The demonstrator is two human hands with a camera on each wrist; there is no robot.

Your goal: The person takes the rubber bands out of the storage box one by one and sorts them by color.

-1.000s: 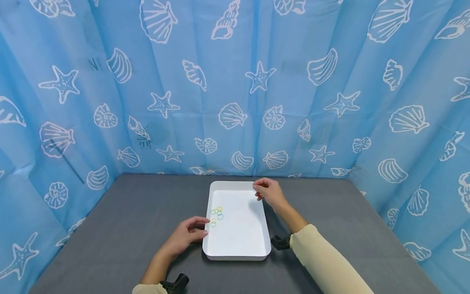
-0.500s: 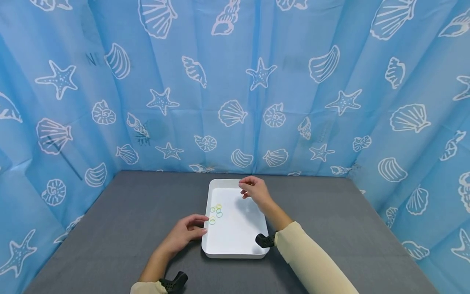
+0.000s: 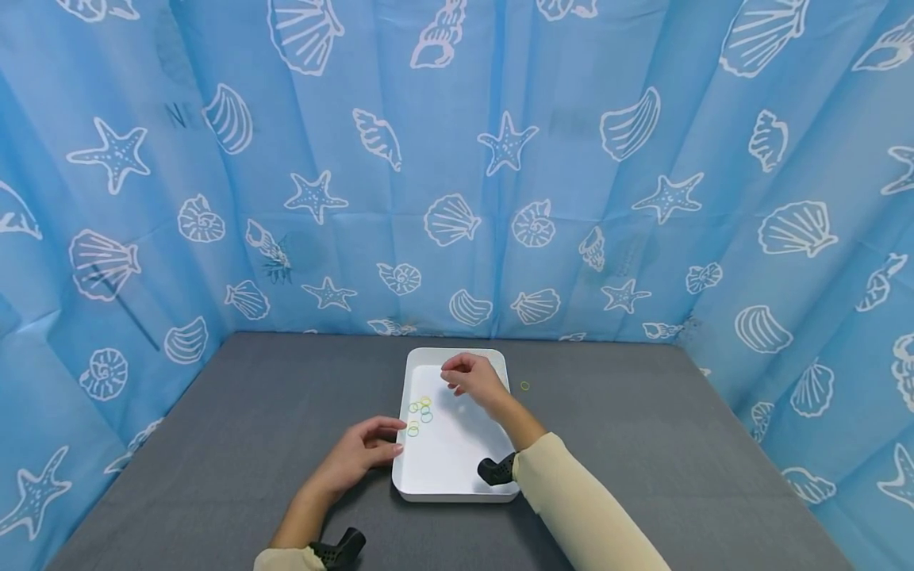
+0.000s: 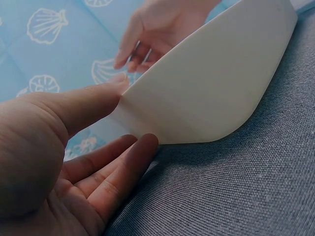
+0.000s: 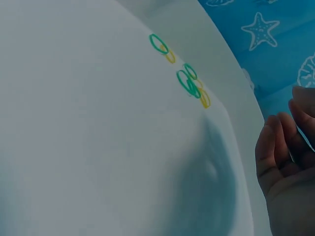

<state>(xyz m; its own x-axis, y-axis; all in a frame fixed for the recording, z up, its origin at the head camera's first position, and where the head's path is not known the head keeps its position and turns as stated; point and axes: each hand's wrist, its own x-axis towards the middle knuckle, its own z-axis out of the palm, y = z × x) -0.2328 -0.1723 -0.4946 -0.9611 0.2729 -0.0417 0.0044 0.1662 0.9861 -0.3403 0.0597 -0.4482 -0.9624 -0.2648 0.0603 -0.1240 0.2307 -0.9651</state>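
A shallow white tray (image 3: 464, 468) lies on the grey cloth. Several green and yellow rubber bands (image 3: 425, 415) lie inside it near the left wall; the right wrist view shows the green bands (image 5: 186, 81) close up. My left hand (image 3: 357, 456) holds the tray's left side, thumb at the rim and fingers (image 4: 123, 167) against the lower outer wall. Above the tray's far part, my right hand (image 3: 474, 381) has thumb and forefinger pinched together, apparently on a thin rubber band that is hard to make out. Its other fingers (image 5: 268, 142) are loosely bent.
One yellow-green rubber band (image 3: 524, 386) lies on the grey cloth (image 3: 621, 444), just right of the tray. A blue curtain (image 3: 457, 159) with white shells and starfish hangs behind and at both sides of the table.
My right hand has moved left from the tray's far right rim to above its inside. The rubber band on the cloth at right has come into sight. My left hand stays put.
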